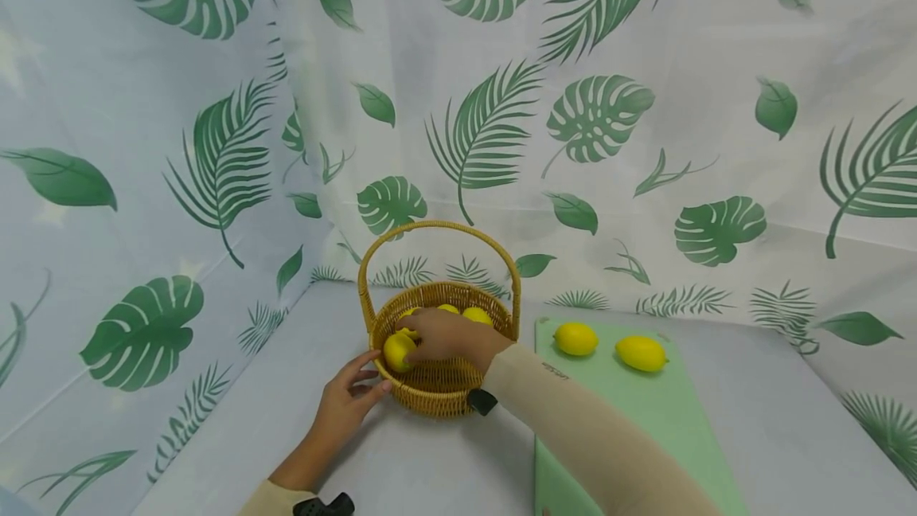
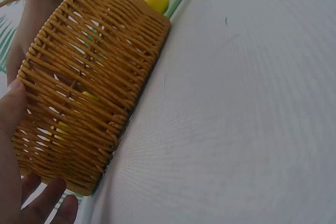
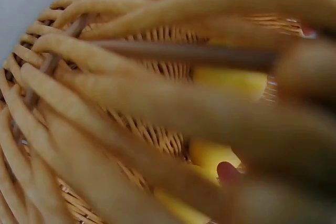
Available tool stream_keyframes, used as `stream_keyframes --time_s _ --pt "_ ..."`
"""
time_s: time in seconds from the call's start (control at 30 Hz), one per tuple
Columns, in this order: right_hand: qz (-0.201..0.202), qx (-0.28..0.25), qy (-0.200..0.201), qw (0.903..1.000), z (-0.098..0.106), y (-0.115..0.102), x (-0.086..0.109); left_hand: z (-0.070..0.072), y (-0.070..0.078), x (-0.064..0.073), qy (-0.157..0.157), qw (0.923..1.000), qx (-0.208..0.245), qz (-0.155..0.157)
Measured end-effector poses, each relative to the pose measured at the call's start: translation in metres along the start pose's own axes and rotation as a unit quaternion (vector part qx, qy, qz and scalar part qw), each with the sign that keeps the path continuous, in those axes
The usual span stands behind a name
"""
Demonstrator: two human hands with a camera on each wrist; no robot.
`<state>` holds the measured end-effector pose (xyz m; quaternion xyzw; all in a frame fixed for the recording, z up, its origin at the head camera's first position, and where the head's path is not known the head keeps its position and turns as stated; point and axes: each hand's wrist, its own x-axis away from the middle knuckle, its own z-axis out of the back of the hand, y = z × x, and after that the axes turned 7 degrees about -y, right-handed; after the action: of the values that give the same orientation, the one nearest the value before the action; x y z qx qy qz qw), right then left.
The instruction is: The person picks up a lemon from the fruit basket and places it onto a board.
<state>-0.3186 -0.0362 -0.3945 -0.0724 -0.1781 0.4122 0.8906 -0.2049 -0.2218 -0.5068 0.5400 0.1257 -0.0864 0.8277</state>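
A round wicker basket (image 1: 438, 403) with a tall arched handle holds several yellow lemons, among them one lemon (image 1: 477, 315) near its back rim. My right hand (image 1: 447, 337) reaches down inside and grips a lemon (image 1: 398, 352) by the left wall. My left hand (image 1: 347, 400) touches the basket's left side, thumb and fingers spread apart against it. In the left wrist view, the left thumb (image 2: 11, 108) lies at the rim. Blurred wicker fills much of the right wrist view, with yellow lemons (image 3: 231, 81) and a fingertip (image 3: 228, 172) beyond it.
Right of the basket lies a pale green cutting board (image 1: 623, 420), with two lemons near its far end, a left lemon (image 1: 575, 338) and a right lemon (image 1: 641, 353). Leaf-printed curtains (image 1: 630, 181) stand behind and at the left of the white table (image 1: 444, 468).
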Motion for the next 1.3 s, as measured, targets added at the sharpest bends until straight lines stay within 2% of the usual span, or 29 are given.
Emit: stream_keyframes --time_s 0.23,0.43,0.6,0.63,0.67,0.83,0.97,1.3 --pt "-0.004 0.024 -0.019 0.9995 -0.007 0.001 -0.004 0.002 0.003 0.002 -0.005 1.0000 -0.001 -0.002" --pt "0.029 0.049 -0.028 0.9980 -0.018 0.004 -0.006 0.002 0.001 0.003 -0.005 0.9999 0.005 0.008" --pt "0.053 0.030 -0.011 0.9981 -0.017 0.003 -0.006 0.004 0.026 0.008 -0.008 1.0000 -0.003 0.000" --pt "0.056 0.030 -0.009 0.9980 -0.016 0.002 -0.006 0.004 0.027 0.008 -0.007 1.0000 -0.002 -0.001" --pt "0.059 0.031 -0.005 0.9977 -0.016 0.003 -0.007 0.004 0.027 0.007 -0.007 1.0000 -0.005 -0.003" --pt "0.063 0.047 0.011 0.9968 -0.022 0.006 -0.012 0.001 0.000 0.000 -0.002 1.0000 -0.003 -0.005" --pt "0.060 0.052 0.019 0.9967 -0.024 0.006 -0.013 0.002 0.000 0.000 -0.004 0.9999 0.003 -0.009" --pt "0.052 0.043 0.032 0.9972 -0.026 0.009 -0.010 0.001 0.002 0.000 0.001 1.0000 -0.004 0.007"
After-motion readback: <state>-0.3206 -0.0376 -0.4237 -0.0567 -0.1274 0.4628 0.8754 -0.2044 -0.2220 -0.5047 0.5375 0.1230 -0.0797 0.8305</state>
